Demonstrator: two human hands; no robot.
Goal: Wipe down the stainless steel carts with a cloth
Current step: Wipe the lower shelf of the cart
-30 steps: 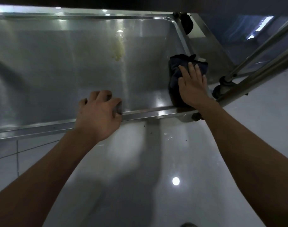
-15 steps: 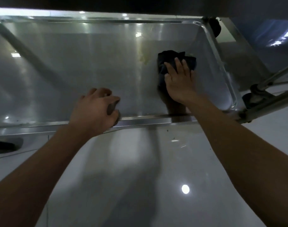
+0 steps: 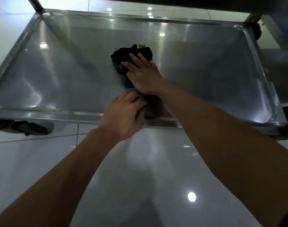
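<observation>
I look down on a glossy white tiled floor (image 3: 41, 161) with thin dark grout lines (image 3: 33, 139) crossing at the left. A bright round light reflection (image 3: 191, 196) shines on the tile at the lower right, and smaller glints (image 3: 149, 8) show on the floor at the top. At the far right I make out a dim grey surface (image 3: 280, 63); I cannot tell what it is.

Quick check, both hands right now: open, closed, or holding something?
Left hand: at the shelf's front rim, fingers touching the dark cloth; grip cannot be told.
Right hand: open, fingers straight, pressing the cloth flat.
</observation>
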